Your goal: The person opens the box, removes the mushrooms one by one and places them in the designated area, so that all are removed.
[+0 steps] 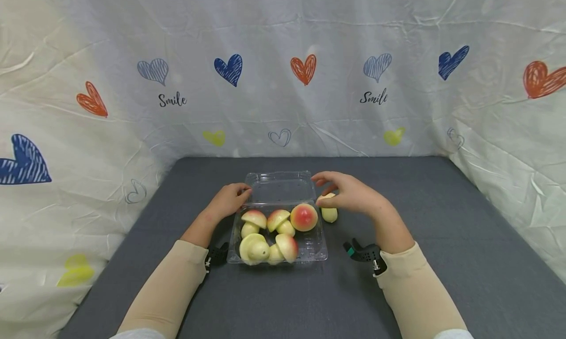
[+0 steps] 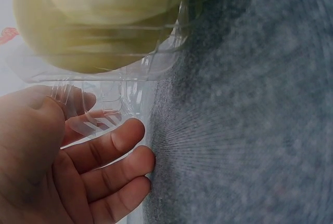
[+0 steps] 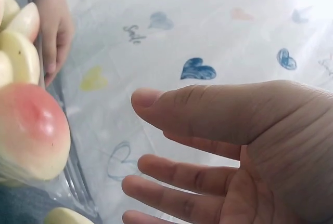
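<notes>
A clear plastic clamshell box [image 1: 320, 253] lies with its lid [image 1: 283, 187] folded back. In its base sit several toy mushrooms [image 1: 286, 248] with pale stems and yellow-to-red caps, one showing its round red cap [image 1: 303, 217] at the right. My left hand [image 1: 227, 200] is at the box's back left corner, by the hinge; in the left wrist view its fingers are loosely bent beside the plastic. My right hand [image 1: 353, 194] hovers with thumb and fingers spread, holding nothing. Partly hidden under it, another toy mushroom [image 1: 329, 214] lies on the table right of the box.
The dark grey tabletop [image 1: 283, 304] extends around the box. White curtains [image 1: 265, 34] with printed hearts and "Smile" lettering stand behind the table and along both sides. A black wrist mount [image 1: 364, 253] juts from the right sleeve, close to the table.
</notes>
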Demonstrator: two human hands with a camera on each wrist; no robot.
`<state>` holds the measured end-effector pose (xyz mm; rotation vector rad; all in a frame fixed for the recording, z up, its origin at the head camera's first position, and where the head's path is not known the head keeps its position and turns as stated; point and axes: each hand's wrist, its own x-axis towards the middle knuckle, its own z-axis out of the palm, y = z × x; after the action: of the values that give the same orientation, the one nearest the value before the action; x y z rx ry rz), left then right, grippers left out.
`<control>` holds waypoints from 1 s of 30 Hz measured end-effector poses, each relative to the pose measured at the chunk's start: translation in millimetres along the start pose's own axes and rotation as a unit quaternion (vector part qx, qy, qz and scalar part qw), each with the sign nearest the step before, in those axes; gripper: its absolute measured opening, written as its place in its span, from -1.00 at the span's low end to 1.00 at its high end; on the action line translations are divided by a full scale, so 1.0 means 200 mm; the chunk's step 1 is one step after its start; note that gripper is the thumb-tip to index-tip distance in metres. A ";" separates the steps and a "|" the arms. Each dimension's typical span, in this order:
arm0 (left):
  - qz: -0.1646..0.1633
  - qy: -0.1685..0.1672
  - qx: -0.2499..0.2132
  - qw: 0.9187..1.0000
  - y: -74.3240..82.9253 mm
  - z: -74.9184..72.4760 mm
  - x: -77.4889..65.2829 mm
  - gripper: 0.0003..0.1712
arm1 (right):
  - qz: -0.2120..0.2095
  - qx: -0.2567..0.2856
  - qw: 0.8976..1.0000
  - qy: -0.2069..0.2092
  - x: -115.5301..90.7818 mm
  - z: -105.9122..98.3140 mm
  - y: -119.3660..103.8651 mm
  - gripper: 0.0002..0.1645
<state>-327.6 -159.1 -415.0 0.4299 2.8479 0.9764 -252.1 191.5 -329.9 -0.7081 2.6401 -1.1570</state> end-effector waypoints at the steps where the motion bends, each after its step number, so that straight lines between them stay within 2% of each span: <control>1: -0.001 0.000 -0.001 1.000 0.00 0.00 0.00 -0.53 | -0.004 0.004 1.000 -0.006 0.00 0.01 -0.01 -0.22; 12: 0.000 -0.001 0.000 1.000 -0.01 0.01 0.00 -0.53 | -0.029 -0.009 0.998 -0.056 0.03 0.13 -0.08 -0.27; 19: -0.002 -0.001 -0.003 1.000 -0.01 0.01 0.00 -0.54 | -0.042 -0.083 0.994 -0.053 0.06 0.20 -0.09 -0.30; 25: -0.001 -0.001 -0.002 1.000 -0.02 0.01 0.01 -0.54 | -0.009 -0.136 0.989 -0.053 0.08 0.28 -0.10 -0.28; 30: -0.003 -0.002 0.004 1.000 -0.01 0.00 0.01 -0.54 | 0.000 -0.187 0.981 -0.052 0.10 0.34 -0.10 -0.23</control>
<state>-330.0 -159.8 -417.3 0.4243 2.8495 0.9636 -240.1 126.0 -360.7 -0.8044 2.7928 -0.6044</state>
